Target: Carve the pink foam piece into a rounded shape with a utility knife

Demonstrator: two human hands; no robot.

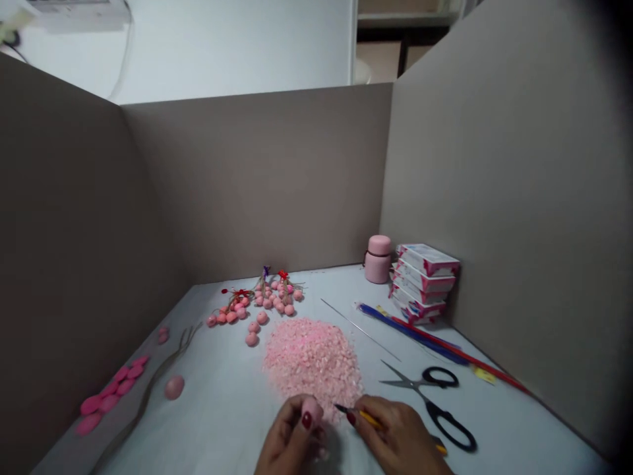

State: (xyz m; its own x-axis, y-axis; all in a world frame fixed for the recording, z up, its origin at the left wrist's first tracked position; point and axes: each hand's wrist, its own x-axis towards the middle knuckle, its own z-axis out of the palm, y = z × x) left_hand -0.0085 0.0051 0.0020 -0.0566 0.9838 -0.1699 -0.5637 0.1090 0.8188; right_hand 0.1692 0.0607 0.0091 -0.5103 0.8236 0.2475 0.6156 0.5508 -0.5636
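Grey panels [267,191] close in a pale table [217,422] on three sides, and from where I stand I see someone working near its front edge. The left hand [289,435] grasps a small pink lump [312,408] between thumb and fingers, just in front of a heap of pink shavings [314,359]. The right hand [400,435] is closed around a yellow-handled knife [372,420], its dark tip pointing at the lump with a small gap between. Spread scissors [418,385] lie just beside that hand, with blue stems [410,333] and red stems [487,369] beyond, near stacked boxes [425,280] and a pink flask [378,267]. A thin rod [360,329] slants behind the heap's right side. Farther back sit clustered pink balls [289,309]; to the left, one larger ball [174,388] rests near a long brownish cord [148,392] and flat pink discs [109,403].
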